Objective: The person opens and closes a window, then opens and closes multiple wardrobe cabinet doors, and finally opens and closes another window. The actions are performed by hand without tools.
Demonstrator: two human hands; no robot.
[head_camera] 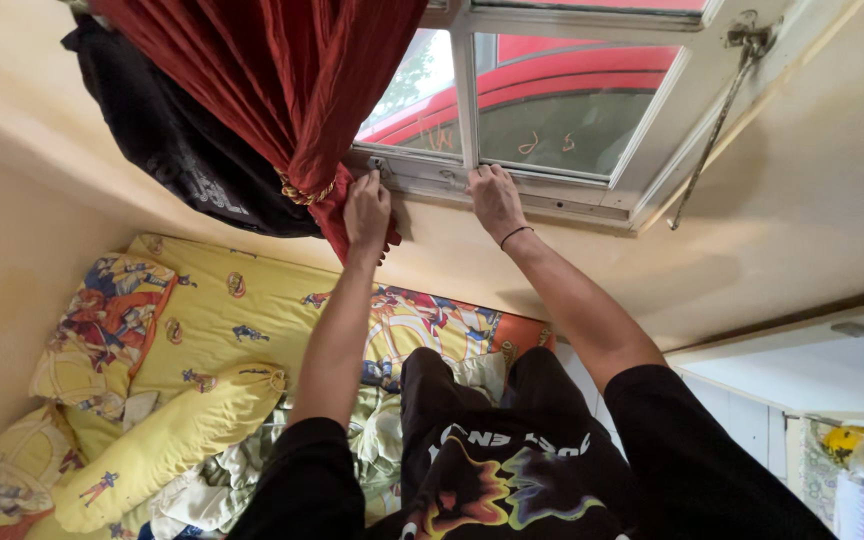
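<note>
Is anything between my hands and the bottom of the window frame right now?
Nothing visible. The right hand rests directly on the white window frame. The left hand is at the frame's corner by a small latch, with the tied red curtain bunched against it.

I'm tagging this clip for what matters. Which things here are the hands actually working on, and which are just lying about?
In hand:
left hand on the small window latch
right hand on the white window frame
red curtain, against the left hand

Lying about:
black garment
yellow bolster
printed yellow bedsheet
</note>
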